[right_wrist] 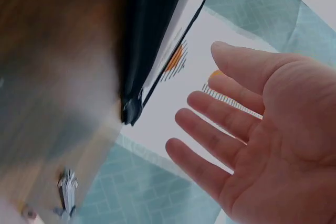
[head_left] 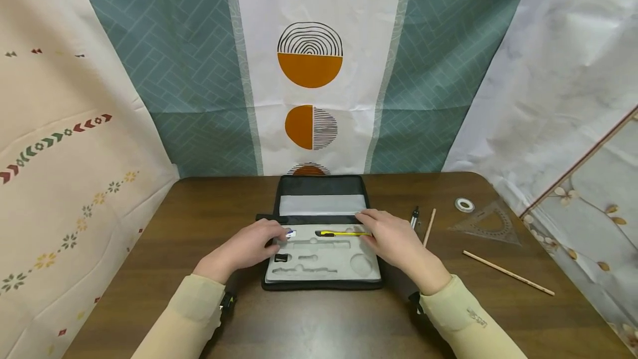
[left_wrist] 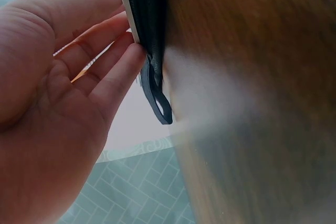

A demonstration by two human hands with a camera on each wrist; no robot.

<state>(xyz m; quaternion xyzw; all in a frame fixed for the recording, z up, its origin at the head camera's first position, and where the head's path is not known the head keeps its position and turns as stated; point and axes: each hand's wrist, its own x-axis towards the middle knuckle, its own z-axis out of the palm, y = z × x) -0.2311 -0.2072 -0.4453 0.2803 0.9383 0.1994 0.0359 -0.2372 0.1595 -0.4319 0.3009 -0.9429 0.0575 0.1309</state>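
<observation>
An unfolded black zip case (head_left: 319, 286) lies on the table, holding a pale grey insert (head_left: 344, 270) with shaped recesses. A yellow-and-black utility knife (head_left: 341, 233) lies across the insert's upper part. Near its left side are a small white-and-blue piece (head_left: 291, 233) and a small black piece (head_left: 281, 258). My left hand (head_left: 256, 242) is at the insert's left edge, fingertips right beside the white-and-blue piece; extended fingers (left_wrist: 118, 77) meet the case edge in the left wrist view. My right hand (head_left: 394, 237) hovers by the knife's right end, fingers spread and palm bare (right_wrist: 283, 129).
Right of the case lie a compass (head_left: 415, 216), a thin wooden stick (head_left: 430, 227), a white tape roll (head_left: 464, 205), a clear set square (head_left: 498, 229) and another wooden stick (head_left: 508, 273). A black strap loop (left_wrist: 157, 98) hangs off the case. Patterned curtains (head_left: 209, 71) stand behind the table.
</observation>
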